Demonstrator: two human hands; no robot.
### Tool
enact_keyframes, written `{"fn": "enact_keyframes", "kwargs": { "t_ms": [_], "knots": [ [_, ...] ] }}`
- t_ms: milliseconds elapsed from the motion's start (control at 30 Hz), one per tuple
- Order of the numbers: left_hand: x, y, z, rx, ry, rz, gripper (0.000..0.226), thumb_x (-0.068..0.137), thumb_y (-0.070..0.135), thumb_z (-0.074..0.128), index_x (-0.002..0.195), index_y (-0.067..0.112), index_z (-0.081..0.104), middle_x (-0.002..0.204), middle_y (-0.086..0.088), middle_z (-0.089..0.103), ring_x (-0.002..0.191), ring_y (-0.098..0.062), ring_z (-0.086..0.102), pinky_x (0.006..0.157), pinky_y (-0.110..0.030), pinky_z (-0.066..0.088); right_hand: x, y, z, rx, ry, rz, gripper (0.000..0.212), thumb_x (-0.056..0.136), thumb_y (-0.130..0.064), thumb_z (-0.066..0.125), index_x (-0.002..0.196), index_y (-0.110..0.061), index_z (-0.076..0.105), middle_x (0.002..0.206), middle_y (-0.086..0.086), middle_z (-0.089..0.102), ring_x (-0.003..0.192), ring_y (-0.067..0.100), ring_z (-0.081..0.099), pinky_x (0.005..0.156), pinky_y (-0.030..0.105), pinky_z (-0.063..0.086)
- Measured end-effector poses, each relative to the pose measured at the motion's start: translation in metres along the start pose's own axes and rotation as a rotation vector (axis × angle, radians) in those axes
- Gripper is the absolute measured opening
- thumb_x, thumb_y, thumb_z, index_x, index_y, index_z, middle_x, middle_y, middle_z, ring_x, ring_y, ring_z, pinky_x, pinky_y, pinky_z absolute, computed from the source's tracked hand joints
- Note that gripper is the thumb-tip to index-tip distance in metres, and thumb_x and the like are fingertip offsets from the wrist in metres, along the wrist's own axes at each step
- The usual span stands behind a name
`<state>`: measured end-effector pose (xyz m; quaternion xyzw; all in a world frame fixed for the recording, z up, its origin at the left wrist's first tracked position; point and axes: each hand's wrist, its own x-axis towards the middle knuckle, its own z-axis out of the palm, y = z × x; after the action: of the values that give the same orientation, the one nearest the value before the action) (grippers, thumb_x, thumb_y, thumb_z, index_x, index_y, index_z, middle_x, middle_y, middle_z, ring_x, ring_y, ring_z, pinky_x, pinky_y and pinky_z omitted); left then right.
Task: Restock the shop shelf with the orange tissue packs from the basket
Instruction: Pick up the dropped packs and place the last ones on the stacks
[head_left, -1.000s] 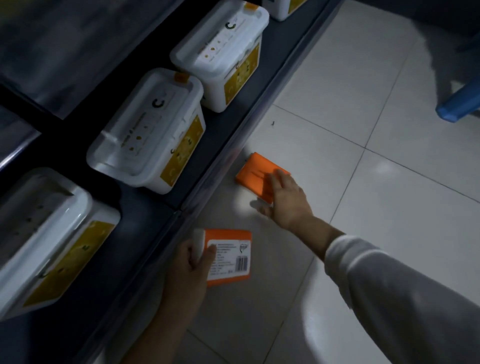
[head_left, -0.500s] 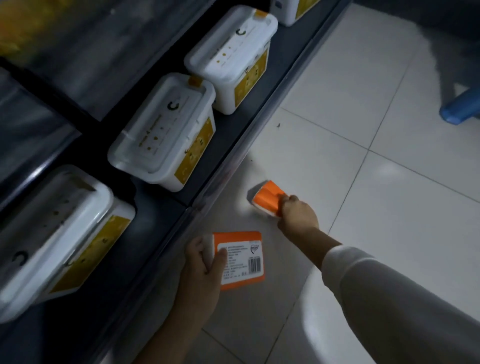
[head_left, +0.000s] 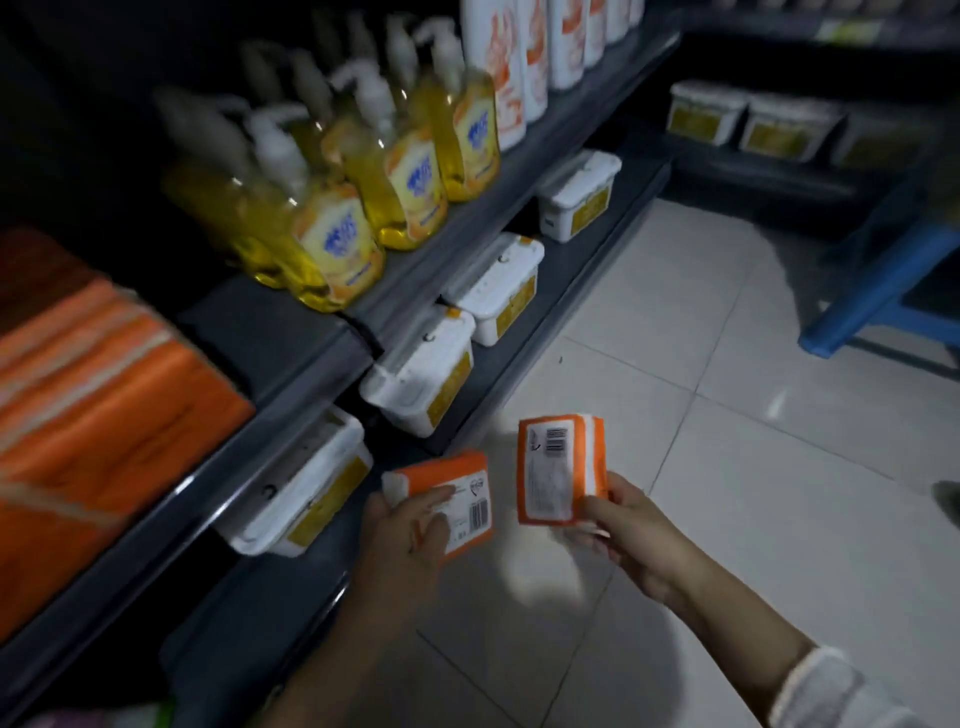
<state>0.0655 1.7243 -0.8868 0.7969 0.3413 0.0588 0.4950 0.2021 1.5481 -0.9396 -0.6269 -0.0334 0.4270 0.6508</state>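
You are holding 2 packs low in the centre of the frame. Your left hand is gripping 1 orange tissue pack, fingers curled round it. Your right hand is pinching a second orange tissue pack upright. A blurred stack of orange packs is lying on the shelf at the left edge.

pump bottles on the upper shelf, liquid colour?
Yellow liquid in the pump bottles, white pump heads, yellow labels with blue print. Head view, though blurred.

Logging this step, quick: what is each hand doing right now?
Left hand: holds a tissue pack.
Right hand: holds a second tissue pack.
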Motion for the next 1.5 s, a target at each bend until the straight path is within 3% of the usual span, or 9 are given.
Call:
{"fn": "enact_keyframes", "kwargs": {
  "t_ms": [167, 267, 367, 467, 700, 867, 1033, 1267, 1500],
  "knots": [
    [-0.053, 0.052, -0.048, -0.169, 0.083, 0.055, 0.012, 0.085, 0.042, 0.062, 0.088, 0.031, 0.067, 0.121, 0.008, 0.049, 0.106, -0.002, 0.051, 0.089, -0.02, 0.037, -0.061, -0.069, 0.07, -0.521, 0.096, -0.669, 0.045, 0.065, -0.013, 0.064, 0.105, -0.032, 0.061, 0.105, -0.005, 0.065, 0.096, 0.01, 0.06, 0.082, 0.022, 0.048],
    [-0.084, 0.064, -0.077, -0.329, 0.134, 0.096, 0.07, 0.058, 0.083, 0.06, 0.094, 0.024, 0.071, 0.109, -0.001, 0.068, 0.101, -0.016, 0.065, 0.096, -0.041, 0.047, -0.098, -0.09, 0.115, -0.856, 0.048, -1.004, 0.058, 0.066, -0.012, 0.062, 0.118, -0.035, 0.057, 0.117, -0.002, 0.058, 0.107, 0.013, 0.052, 0.091, 0.019, 0.04],
    [-0.121, 0.076, -0.108, -0.63, 0.197, 0.044, 0.054, 0.076, 0.055, 0.068, 0.112, 0.015, 0.065, 0.105, -0.009, 0.071, 0.098, -0.027, 0.067, 0.091, -0.045, 0.051, -0.134, -0.104, 0.155, -0.905, -0.083, -1.053, 0.06, 0.066, -0.004, 0.056, 0.12, -0.028, 0.062, 0.124, -0.004, 0.05, 0.116, 0.009, 0.044, 0.098, 0.014, 0.032],
    [-0.156, 0.083, -0.141, -0.7, 0.299, 0.081, 0.027, 0.089, 0.028, 0.06, 0.11, 0.012, 0.064, 0.099, -0.009, 0.068, 0.087, -0.023, 0.067, 0.069, -0.032, 0.052, -0.171, -0.123, 0.184, -0.744, -0.194, -0.961, 0.05, 0.064, -0.003, 0.054, 0.106, -0.027, 0.068, 0.121, -0.015, 0.05, 0.113, -0.014, 0.043, 0.091, 0.001, 0.032],
    [-0.223, 0.078, -0.207, -0.681, 0.445, 0.193, 0.015, 0.093, 0.026, 0.054, 0.101, 0.02, 0.064, 0.095, -0.004, 0.074, 0.092, -0.021, 0.068, 0.086, -0.035, 0.052, -0.221, -0.153, 0.241, -0.328, -0.294, -0.724, 0.042, 0.089, -0.001, 0.054, 0.107, -0.039, 0.049, 0.113, -0.023, 0.051, 0.108, -0.001, 0.05, 0.084, 0.018, 0.044],
    [-0.255, 0.059, -0.25, -0.273, 0.518, 0.201, 0.04, 0.056, 0.047, 0.066, 0.09, 0.026, 0.07, 0.137, 0.0, 0.049, 0.127, -0.008, 0.043, 0.105, -0.012, 0.029, -0.241, -0.155, 0.29, -0.538, -0.49, -0.796, 0.047, 0.088, -0.018, 0.061, 0.129, -0.035, 0.045, 0.127, -0.023, 0.049, 0.12, -0.008, 0.043, 0.097, 0.022, 0.04],
    [-0.279, 0.026, -0.287, -0.147, 0.568, 0.21, 0.023, 0.058, 0.04, 0.067, 0.079, 0.044, 0.06, 0.12, 0.028, 0.029, 0.121, 0.012, 0.024, 0.081, 0.012, 0.013, -0.253, -0.146, 0.349, -0.865, -0.741, -0.818, 0.049, 0.081, -0.01, 0.07, 0.114, -0.042, 0.051, 0.122, -0.02, 0.05, 0.111, -0.014, 0.046, 0.094, 0.009, 0.038],
    [-0.307, -0.036, -0.359, -0.267, 0.899, 0.248, 0.033, 0.071, 0.062, 0.048, 0.094, 0.045, 0.064, 0.137, 0.008, 0.046, 0.137, 0.004, 0.017, 0.095, 0.005, 0.015, -0.244, -0.12, 0.437, -0.545, -0.752, -0.556, 0.034, 0.072, 0.001, 0.075, 0.098, -0.018, 0.064, 0.092, 0.009, 0.062, 0.073, 0.014, 0.061, 0.067, 0.027, 0.049],
    [-0.329, -0.082, -0.433, -0.427, 1.45, 0.041, 0.069, 0.075, 0.067, 0.027, 0.12, 0.027, 0.062, 0.145, 0.003, 0.028, 0.143, -0.013, 0.016, 0.115, -0.042, 0.024, -0.25, -0.098, 0.543, -0.047, -0.672, 0.05, 0.01, 0.085, -0.007, 0.06, 0.095, -0.007, 0.058, 0.073, 0.011, 0.068, 0.061, 0.02, 0.066, 0.048, 0.026, 0.055]
  ]
}}
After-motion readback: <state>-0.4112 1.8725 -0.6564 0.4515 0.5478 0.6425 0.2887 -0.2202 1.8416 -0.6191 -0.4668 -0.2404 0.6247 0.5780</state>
